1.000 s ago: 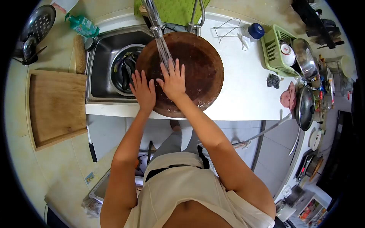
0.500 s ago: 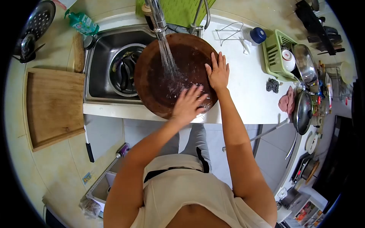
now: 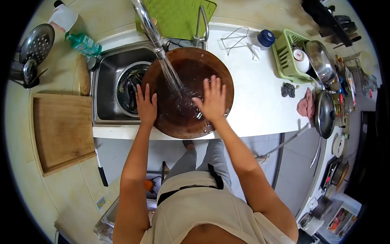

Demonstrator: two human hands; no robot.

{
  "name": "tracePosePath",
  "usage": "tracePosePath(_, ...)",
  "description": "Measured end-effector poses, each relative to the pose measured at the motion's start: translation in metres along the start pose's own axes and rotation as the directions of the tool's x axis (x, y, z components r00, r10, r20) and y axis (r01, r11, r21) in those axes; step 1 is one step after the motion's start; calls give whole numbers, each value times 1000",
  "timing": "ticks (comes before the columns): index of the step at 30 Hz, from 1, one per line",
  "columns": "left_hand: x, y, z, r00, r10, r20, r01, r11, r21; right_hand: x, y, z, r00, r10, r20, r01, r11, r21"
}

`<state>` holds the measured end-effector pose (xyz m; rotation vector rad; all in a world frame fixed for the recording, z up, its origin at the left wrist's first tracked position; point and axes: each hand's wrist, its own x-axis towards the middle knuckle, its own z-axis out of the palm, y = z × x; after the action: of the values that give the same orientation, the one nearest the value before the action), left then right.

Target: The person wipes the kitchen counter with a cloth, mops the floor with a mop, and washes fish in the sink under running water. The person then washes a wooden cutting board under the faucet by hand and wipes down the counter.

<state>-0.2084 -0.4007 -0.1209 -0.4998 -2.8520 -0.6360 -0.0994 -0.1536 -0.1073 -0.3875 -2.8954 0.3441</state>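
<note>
A large, round, brown wok-like pan lies across the sink's right side and the counter. Water from the metal faucet streams into its dark, wet inside. My left hand rests on the pan's left rim, fingers stretched out and pointing away from me. Over the right part of the inside is my right hand, open with fingers spread and nothing in it. Whether its palm presses on the wet surface, I cannot tell.
Left of the pan, the sink holds a metal bowl with dark eggplants. A green dish rack, a dark scrubber and a pink cloth are on the right. A wooden tray stands at far left.
My left hand has moved from the pan's inside to its left rim. My right hand has shifted from the right rim to over the inside. The camera view has shifted slightly.
</note>
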Motion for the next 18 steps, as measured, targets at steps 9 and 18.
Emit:
tracePosePath(9,-6,-4,3,999,4,47,-4,1000,-6,38,-25,5,996,-83,-40,83,996,6)
tracePosePath(18,-25,30,0,999,-33,26,34,999,-41,122,-21,39,989,132,-66,-138,987,-83)
